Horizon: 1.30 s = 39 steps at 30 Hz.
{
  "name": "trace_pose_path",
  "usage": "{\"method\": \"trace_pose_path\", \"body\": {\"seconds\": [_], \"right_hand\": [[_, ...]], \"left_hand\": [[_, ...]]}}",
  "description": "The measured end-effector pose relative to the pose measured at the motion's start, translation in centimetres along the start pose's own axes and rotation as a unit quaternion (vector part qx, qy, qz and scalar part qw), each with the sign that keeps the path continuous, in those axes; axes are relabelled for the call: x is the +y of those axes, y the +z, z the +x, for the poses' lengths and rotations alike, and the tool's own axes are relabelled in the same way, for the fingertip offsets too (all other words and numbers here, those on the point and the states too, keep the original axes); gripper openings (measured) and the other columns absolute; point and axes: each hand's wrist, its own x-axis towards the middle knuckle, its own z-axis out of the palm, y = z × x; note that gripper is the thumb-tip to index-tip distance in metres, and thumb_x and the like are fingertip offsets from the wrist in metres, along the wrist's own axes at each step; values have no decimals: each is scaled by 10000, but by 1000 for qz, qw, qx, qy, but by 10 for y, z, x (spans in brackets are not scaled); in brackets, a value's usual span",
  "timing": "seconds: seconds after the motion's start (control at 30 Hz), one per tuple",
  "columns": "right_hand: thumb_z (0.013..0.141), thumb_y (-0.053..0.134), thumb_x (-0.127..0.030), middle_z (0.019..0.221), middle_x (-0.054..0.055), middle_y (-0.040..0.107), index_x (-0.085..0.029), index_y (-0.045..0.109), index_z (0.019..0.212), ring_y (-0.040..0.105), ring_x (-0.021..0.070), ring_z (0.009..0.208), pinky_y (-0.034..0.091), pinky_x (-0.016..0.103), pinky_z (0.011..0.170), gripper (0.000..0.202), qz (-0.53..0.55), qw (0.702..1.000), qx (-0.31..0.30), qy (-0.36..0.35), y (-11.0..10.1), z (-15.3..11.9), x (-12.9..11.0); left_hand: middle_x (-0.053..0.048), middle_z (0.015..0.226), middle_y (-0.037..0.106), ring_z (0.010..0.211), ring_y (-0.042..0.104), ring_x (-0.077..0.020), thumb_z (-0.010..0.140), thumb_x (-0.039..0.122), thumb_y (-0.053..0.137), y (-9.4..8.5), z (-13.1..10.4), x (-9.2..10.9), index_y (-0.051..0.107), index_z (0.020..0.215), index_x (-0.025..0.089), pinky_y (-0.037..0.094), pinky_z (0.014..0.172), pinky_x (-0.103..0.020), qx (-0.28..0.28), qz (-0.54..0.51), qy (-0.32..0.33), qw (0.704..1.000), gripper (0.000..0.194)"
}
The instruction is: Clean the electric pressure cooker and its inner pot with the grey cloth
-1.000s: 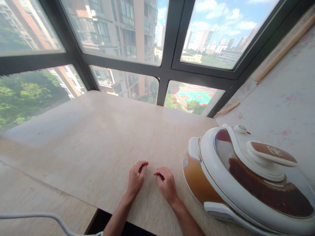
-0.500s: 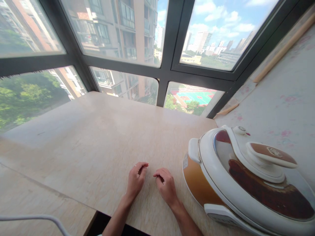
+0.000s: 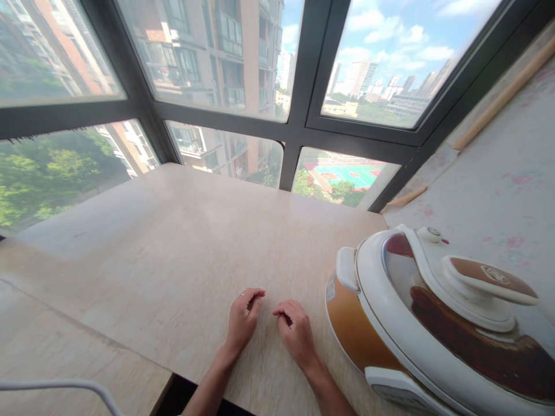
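Note:
My left hand rests on the cream marble-patterned counter, its fingers curled in toward the thumb and a ring on one finger. Just across a narrow gap, my right hand lies in the same loosely closed shape. Nothing shows in either hand. Right of my right hand stands a large oval electric cooker with a brown-orange body and white rim. Its glass lid, carrying a white and brown handle, is on, and dark brown patches show through the glass. The cooker's right end is cut off.
Dark window frames border the counter's far side, with buildings, trees and a sports court outside. A floral-papered wall rises behind the cooker. A white cable crosses the lower left, near a dark gap at the counter's front edge.
The view has shifted slightly, so everything sits a little further right in the picture. Both hands keep their curled pose at about the same spot on the counter.

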Motion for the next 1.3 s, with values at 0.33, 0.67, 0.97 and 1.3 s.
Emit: {"method": "trace_pose_path", "body": {"seconds": [0.33,0.67,0.97,1.3], "right_hand": [[795,460,-7,786,34,700,-217,681,790,640,195,804,478,304,753,305,-5,1000,-6,2,2,-1,1],[795,474,-6,786,34,705,-218,691,780,642,198,796,484,314,751,304,-26,1000,-14,-8,1,0,-2],[822,462,-31,798,34,701,-219,670,794,629,198,806,468,317,761,282,-21,999,-26,-2,1,-1,-1],[818,469,-6,794,30,701,-211,670,789,623,192,805,460,311,767,288,-34,999,-27,-8,1,0,-1]], "left_hand": [[-75,875,763,817,713,-196,896,287,502,0,0,0,721,887,207,564,748,-337,3,-6,1,1000,234],[-80,881,764,818,714,-196,902,295,505,0,-1,-2,717,895,205,569,747,-329,3,-10,-5,1000,230],[-75,896,764,831,713,-192,911,279,506,-1,-2,-2,716,911,210,566,762,-333,-1,-11,-1,1000,222],[-78,895,764,832,719,-208,907,308,502,-1,-2,-5,719,909,208,574,761,-356,-7,1,1,1000,239]]}}
